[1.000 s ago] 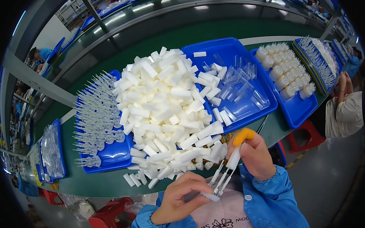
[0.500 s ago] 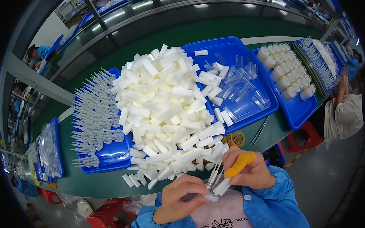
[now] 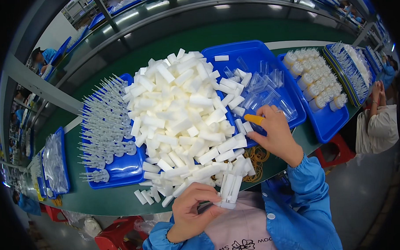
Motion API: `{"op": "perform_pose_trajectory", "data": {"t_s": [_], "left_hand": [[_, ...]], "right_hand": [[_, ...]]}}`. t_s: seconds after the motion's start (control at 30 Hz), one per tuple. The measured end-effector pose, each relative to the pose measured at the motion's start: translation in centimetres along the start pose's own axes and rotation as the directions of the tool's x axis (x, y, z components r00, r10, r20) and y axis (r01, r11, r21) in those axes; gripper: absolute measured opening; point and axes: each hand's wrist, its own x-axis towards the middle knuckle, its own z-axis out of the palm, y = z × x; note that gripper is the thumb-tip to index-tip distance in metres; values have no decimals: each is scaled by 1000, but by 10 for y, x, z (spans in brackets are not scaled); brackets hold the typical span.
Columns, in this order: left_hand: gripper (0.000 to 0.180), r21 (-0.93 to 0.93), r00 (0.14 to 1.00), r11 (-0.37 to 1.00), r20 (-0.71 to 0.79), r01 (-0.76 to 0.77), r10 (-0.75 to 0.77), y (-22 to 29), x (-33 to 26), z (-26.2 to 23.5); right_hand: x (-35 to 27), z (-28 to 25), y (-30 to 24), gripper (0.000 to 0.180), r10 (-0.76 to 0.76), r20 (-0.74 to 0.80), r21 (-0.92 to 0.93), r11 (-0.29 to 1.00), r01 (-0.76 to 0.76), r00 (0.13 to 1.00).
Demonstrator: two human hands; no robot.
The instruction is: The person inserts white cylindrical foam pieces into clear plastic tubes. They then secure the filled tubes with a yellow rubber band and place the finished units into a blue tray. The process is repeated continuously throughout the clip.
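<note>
Clear plastic bags (image 3: 55,163), soft and crumpled, lay in a small blue tray (image 3: 64,149) left of the white foam-block heap (image 3: 182,112); no labels, signs or screens showed.

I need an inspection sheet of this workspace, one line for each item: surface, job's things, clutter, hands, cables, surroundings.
Surface: green bench, crowded.
Job's things: white foam blocks heaped in the centre; white block bundle near the body.
Clutter: blue tray of clear tubes, tray of clear stick parts, rubber bands.
Hands: left hand grips the bundle; right hand, orange-capped finger, reaches to the heap's edge.
Cables: nothing seen.
Surroundings: red stools, a seated co-worker.
</note>
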Motion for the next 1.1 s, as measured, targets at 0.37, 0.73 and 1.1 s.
{"op": "perform_pose_trajectory", "data": {"t_s": [0.37,0.73,1.1], "left_hand": [[28,-17,1000,1000,-8,18,-18,-2,4,-1],[23,116,999,993,26,-26,23,1,3,-2],[17,203,974,957,128,-208,185,8,12,10]], "right_hand": [[15,-4,7,32,2,182,-48,999,7,983],[-13,-20,-24,44,379,131,983,71,-170,916],[-27,-22,-53,49,281,283,956,-157,-247,917]]}}
